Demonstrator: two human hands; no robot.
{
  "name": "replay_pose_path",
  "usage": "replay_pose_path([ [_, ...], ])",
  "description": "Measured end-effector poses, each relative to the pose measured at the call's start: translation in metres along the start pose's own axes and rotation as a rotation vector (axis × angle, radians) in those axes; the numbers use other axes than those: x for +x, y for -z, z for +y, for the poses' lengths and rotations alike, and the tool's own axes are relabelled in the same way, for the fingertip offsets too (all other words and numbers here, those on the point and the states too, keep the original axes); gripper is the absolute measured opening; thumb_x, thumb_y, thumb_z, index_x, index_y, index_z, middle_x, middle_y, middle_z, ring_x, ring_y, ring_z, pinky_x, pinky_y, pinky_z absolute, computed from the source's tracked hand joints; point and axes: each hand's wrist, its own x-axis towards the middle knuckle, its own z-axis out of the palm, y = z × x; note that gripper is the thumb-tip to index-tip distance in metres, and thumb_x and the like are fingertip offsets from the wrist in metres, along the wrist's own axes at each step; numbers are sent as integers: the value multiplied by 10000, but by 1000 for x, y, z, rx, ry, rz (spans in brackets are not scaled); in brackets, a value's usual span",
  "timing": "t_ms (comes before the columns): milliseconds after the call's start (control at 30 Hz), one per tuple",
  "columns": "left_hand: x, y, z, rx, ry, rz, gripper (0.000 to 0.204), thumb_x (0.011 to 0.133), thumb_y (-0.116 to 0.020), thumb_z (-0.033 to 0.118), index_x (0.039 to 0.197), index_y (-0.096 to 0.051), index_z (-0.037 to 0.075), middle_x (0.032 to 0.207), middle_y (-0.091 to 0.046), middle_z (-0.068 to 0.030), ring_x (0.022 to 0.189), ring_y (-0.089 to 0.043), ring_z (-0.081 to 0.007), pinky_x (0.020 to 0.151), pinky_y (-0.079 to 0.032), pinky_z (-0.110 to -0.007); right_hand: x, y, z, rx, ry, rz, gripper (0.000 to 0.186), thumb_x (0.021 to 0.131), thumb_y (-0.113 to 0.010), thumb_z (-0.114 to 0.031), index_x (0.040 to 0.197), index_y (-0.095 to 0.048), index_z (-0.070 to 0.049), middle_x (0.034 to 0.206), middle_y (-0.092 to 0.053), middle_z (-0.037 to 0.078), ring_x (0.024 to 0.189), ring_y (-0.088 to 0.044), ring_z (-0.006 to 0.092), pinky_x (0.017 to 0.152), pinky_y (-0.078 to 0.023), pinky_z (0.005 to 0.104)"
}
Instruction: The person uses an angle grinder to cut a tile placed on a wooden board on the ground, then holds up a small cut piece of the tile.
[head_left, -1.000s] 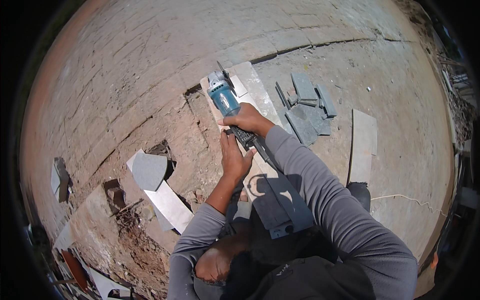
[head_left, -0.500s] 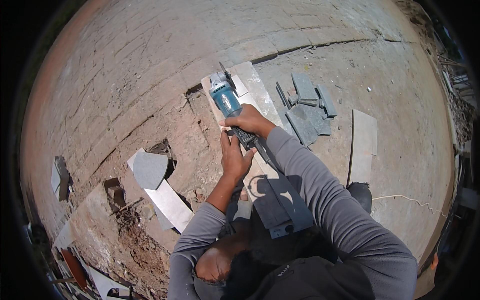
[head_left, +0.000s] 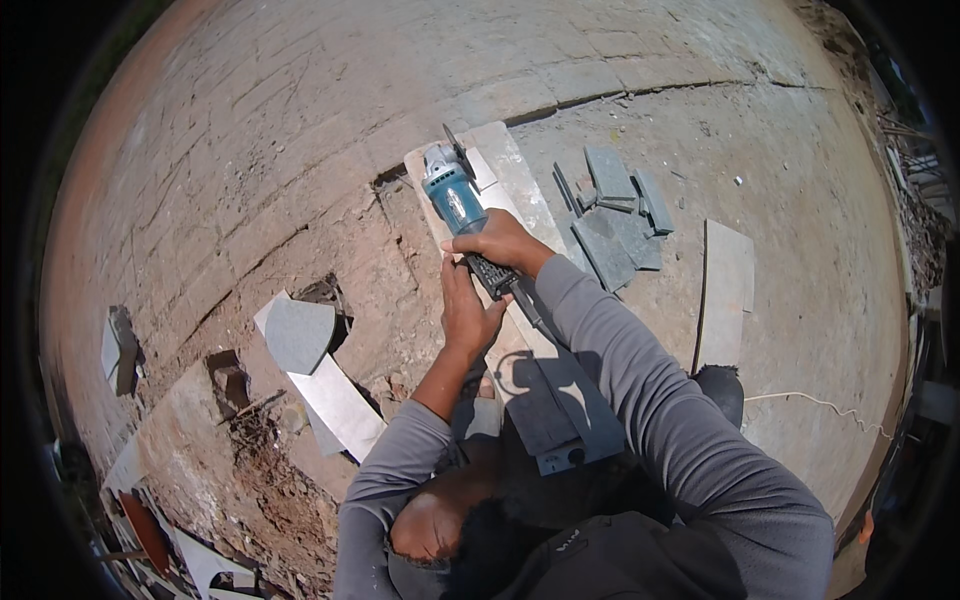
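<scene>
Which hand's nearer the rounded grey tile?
Left. The left hand is right of the tile, at the rear of the grinder; the right hand is farther right and higher in view, gripping its body.

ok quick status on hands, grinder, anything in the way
Right hand gripping grinder. Left hand at its rear. Disc beside white tile, contact unclear.

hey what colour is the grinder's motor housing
The grinder's motor housing is teal blue; it shows best in the head view.

Tile pieces (head_left: pixel 632 232) right of angle grinder (head_left: pixel 457 205)
</scene>
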Motion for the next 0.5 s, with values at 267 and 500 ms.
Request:
replay_pose_path([
  [267, 2, 1, 1, -11, -12, 12, 863, 710, -873, 173, 1352, -349, -70, 1500, -283, -286, 1356, -374, -469, 1087, -390, -471, -6, 0, 2, 6, -15, -10, 483, 638, -876, -419, 798, -699, 1, 797, -699, 134, 676, -659, 220, 676, -517, 331],
  [500, 1, 0, 1, -37, -12, 24, 872, 711, -868, 169, 1365, -345, -72, 1491, -299, -270, 1346, -389, -449, 1087, -394, -462, -11, 1, 3, -34, -26, -34, 468, 678, -862, -391, 873, -698, 2, 842, -694, 113, 725, -650, 199, 692, -512, 322],
])
